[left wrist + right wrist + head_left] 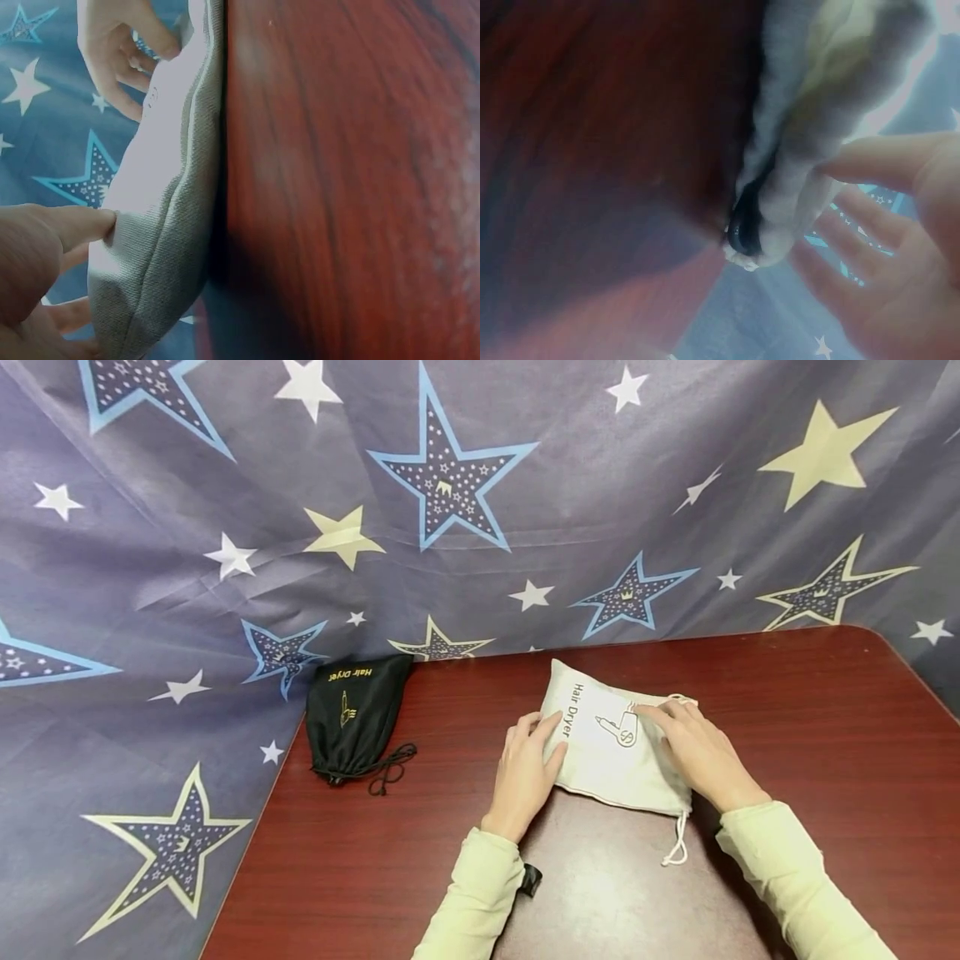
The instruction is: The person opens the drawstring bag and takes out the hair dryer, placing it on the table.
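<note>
A white drawstring bag printed "Hair Dryer" with a dryer picture lies on the table, bulging in the middle. At its left end my left hand rests with the fingers loosely extended; the left wrist view shows the thumb touching the cloth. Over the drawstring end is my right hand, its fingers extended across the bag's far corner. The right wrist view shows the right thumb against the gathered cloth. Something black and shiny peeks out at the bag's mouth. White cord hangs from the near corner.
A black drawstring bag, also printed "Hair Dryer", lies at the table's back left with its cord loose. The reddish-brown table ends at a star-patterned curtain behind and to the left.
</note>
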`<state>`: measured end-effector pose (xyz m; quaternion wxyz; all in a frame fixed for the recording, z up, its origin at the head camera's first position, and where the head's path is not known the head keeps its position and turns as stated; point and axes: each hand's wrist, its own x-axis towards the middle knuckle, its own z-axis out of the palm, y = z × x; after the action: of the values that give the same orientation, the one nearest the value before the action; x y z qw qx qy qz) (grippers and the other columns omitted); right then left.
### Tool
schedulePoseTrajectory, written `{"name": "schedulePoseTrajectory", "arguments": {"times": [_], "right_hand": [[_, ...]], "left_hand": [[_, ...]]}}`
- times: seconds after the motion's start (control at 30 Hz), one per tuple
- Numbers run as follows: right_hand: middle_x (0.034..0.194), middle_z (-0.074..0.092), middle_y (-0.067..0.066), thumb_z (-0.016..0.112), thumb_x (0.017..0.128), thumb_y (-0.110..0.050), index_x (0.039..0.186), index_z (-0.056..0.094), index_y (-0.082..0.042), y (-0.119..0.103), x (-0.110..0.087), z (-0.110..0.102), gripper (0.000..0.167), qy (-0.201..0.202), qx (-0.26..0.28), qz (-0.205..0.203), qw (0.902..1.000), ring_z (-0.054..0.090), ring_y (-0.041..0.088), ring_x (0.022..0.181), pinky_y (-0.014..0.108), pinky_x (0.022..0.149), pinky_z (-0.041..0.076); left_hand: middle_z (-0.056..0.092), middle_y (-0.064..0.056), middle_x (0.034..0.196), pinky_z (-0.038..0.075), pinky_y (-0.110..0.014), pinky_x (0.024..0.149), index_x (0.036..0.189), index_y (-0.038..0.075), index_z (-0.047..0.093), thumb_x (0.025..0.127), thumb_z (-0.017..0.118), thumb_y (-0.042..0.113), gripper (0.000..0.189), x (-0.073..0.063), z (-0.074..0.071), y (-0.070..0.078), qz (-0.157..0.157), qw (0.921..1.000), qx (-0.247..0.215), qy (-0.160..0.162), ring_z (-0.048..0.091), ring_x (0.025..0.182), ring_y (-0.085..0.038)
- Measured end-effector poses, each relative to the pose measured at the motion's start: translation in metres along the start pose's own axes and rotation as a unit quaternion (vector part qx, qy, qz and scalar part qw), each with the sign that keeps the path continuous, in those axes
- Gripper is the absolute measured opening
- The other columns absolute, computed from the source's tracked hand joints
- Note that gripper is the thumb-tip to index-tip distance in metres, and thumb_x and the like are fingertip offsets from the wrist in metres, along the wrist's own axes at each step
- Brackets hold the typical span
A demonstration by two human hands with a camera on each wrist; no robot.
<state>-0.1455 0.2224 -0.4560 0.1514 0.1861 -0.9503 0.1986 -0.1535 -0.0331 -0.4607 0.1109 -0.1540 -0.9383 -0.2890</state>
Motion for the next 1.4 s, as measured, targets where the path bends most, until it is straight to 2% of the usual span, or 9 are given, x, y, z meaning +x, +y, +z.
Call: {"name": "schedulePoseTrajectory", "arguments": {"times": [0.23, 0.47, 0.63, 0.73, 0.87, 1.0, 1.1, 1.23, 1.4], "right_hand": [[0.118, 0.062, 0.017, 0.062, 0.086, 0.005, 0.127, 0.062, -0.014, 0.001, 0.005, 0.003, 0.046, -0.013, 0.004, 0.019, 0.9997, 0.055, 0.039, 0.114, 0.061, 0.071, 0.053], [0.116, 0.064, 0.019, 0.063, 0.086, 0.003, 0.121, 0.064, -0.013, 0.003, 0.007, 0.006, 0.038, 0.015, -0.008, 0.024, 0.9996, 0.056, 0.042, 0.111, 0.063, 0.072, 0.051], [0.118, 0.061, 0.019, 0.061, 0.088, 0.004, 0.124, 0.063, -0.014, 0.007, 0.007, 0.001, 0.041, 0.003, 0.007, 0.020, 0.9998, 0.054, 0.041, 0.112, 0.062, 0.072, 0.052], [0.125, 0.055, 0.021, 0.061, 0.086, 0.009, 0.132, 0.061, -0.015, 0.013, 0.004, -0.006, 0.052, -0.008, 0.019, 0.013, 0.9997, 0.052, 0.041, 0.113, 0.061, 0.072, 0.052], [0.124, 0.054, 0.022, 0.067, 0.080, 0.012, 0.138, 0.055, -0.012, 0.023, -0.003, -0.016, 0.064, 0.009, 0.020, 0.003, 0.9998, 0.052, 0.041, 0.110, 0.059, 0.074, 0.050], [0.115, 0.057, 0.021, 0.069, 0.082, 0.008, 0.136, 0.052, -0.003, 0.032, -0.010, -0.018, 0.058, 0.029, 0.018, 0.012, 0.9994, 0.054, 0.043, 0.106, 0.059, 0.079, 0.048], [0.114, 0.056, 0.026, 0.068, 0.080, 0.009, 0.130, 0.050, 0.006, 0.039, -0.018, -0.016, 0.053, 0.024, 0.015, 0.027, 0.9992, 0.053, 0.046, 0.105, 0.061, 0.083, 0.045], [0.114, 0.055, 0.031, 0.067, 0.076, 0.012, 0.125, 0.050, 0.013, 0.046, -0.025, -0.015, 0.052, -0.001, 0.011, 0.048, 0.9988, 0.050, 0.050, 0.106, 0.063, 0.088, 0.043], [0.112, 0.058, 0.032, 0.065, 0.078, 0.009, 0.120, 0.056, 0.017, 0.051, -0.028, -0.017, 0.043, -0.045, -0.004, 0.064, 0.9969, 0.051, 0.051, 0.106, 0.063, 0.089, 0.045]], "left_hand": [[0.057, -0.007, 0.133, 0.052, -0.042, 0.090, 0.136, 0.023, 0.062, 0.094, 0.069, 0.027, 0.043, -0.004, -0.001, 0.002, 0.001, 1.0000, 0.005, 0.006, 0.055, 0.115, -0.027], [0.058, -0.007, 0.131, 0.052, -0.041, 0.089, 0.136, 0.023, 0.062, 0.094, 0.069, 0.030, 0.043, -0.008, 0.005, 0.007, 0.003, 0.9997, 0.011, 0.019, 0.056, 0.113, -0.026], [0.058, -0.008, 0.128, 0.053, -0.042, 0.087, 0.135, 0.023, 0.063, 0.093, 0.069, 0.032, 0.043, -0.009, 0.006, 0.010, 0.007, 0.9996, 0.016, 0.024, 0.057, 0.110, -0.027], [0.058, -0.006, 0.128, 0.052, -0.043, 0.090, 0.134, 0.022, 0.063, 0.094, 0.068, 0.034, 0.043, -0.007, 0.004, 0.008, -0.003, 0.9998, -0.012, 0.014, 0.058, 0.112, -0.026], [0.056, -0.004, 0.130, 0.050, -0.040, 0.095, 0.137, 0.020, 0.060, 0.096, 0.064, 0.038, 0.045, 0.001, -0.002, -0.001, -0.044, 0.9966, -0.070, 0.000, 0.060, 0.113, -0.022], [0.057, -0.007, 0.132, 0.053, -0.035, 0.089, 0.141, 0.019, 0.057, 0.098, 0.060, 0.038, 0.046, 0.011, -0.007, -0.010, -0.070, 0.9919, -0.106, -0.007, 0.065, 0.103, -0.020], [0.057, -0.009, 0.132, 0.054, -0.033, 0.086, 0.143, 0.019, 0.053, 0.099, 0.058, 0.037, 0.048, 0.018, -0.007, -0.014, -0.081, 0.9891, -0.121, -0.022, 0.067, 0.099, -0.021], [0.060, -0.010, 0.128, 0.054, -0.032, 0.087, 0.145, 0.017, 0.051, 0.100, 0.057, 0.036, 0.049, 0.025, -0.005, -0.018, -0.094, 0.9841, -0.144, -0.044, 0.066, 0.100, -0.020], [0.068, -0.007, 0.117, 0.054, -0.029, 0.089, 0.138, 0.011, 0.057, 0.101, 0.056, 0.030, 0.041, 0.031, 0.000, -0.021, -0.098, 0.9777, -0.180, -0.045, 0.067, 0.104, -0.017]]}}
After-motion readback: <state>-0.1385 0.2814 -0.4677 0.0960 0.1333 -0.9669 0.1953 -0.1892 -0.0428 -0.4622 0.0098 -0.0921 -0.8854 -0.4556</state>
